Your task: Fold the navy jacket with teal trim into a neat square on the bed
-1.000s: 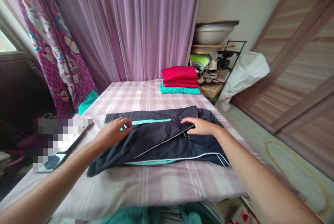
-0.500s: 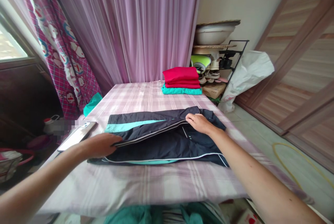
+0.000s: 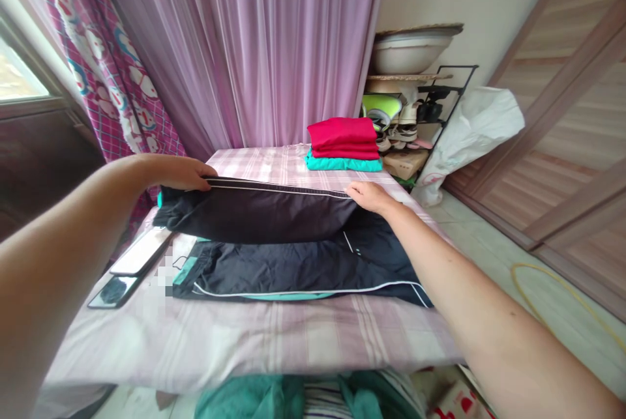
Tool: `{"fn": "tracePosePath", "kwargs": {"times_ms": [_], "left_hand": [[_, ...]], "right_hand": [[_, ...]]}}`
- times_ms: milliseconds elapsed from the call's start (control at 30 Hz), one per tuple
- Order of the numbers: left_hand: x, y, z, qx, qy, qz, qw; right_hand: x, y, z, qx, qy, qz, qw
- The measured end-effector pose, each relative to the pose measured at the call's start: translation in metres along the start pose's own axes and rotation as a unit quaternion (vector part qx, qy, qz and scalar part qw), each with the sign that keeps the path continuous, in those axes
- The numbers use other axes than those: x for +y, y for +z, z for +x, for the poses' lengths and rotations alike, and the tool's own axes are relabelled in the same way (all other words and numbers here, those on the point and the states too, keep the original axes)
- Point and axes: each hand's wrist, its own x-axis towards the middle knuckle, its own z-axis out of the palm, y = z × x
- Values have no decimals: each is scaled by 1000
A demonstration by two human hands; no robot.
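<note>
Trousers (image 3: 293, 256) are gripped along a piped edge, left hand (image 3: 188, 174) and right hand (image 3: 368, 196) both closed on it, reaching forward, backs up. Since half a second ago, the left hand has risen, baring the lower cuff (image 3: 201, 266). The trousers sit nearer than the pile (image 3: 342, 139), long axis running left to right, cuffs pointing left.

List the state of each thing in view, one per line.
Dark garment, partly lifted, partly lying flat
Left hand, gripping the garment's piped edge
Right hand, gripping the same edge
Turquoise cloth, folded
Red cloth, folded, atop the turquoise
Purple curtain, hanging in folds
White basin, covered on top
</note>
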Motion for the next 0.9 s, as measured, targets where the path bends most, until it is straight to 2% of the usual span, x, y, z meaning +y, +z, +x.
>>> {"fn": "tracePosePath", "kwargs": {"times_ms": [33,67,133,267,333,433,500,633,800,900], "left_hand": [[4,6,7,-25,22,24,999],[10,14,13,-14,22,50,998],[23,39,20,67,26,72,995],[54,102,16,72,89,9,993],[70,131,7,77,146,-41,985],[93,158,-5,89,222,-88,967],[106,165,-9,104,232,-85,963],[134,164,-7,129,225,-42,965],[178,162,-4,151,275,-14,949],[193,157,3,154,282,-21,947]], "right_hand": [[-3,5,1,12,29,-11,999],[-6,10,2,25,54,-20,998],[-10,21,0,45,80,-32,995],[-10,35,-17,104,57,-35,992],[-9,36,-30,140,34,-36,989],[-7,34,-49,138,23,-46,989],[-5,33,-58,90,45,-52,994],[1,36,-60,-16,106,-72,992],[4,34,-39,-14,100,-83,991],[3,23,-23,4,86,-92,992]]}}
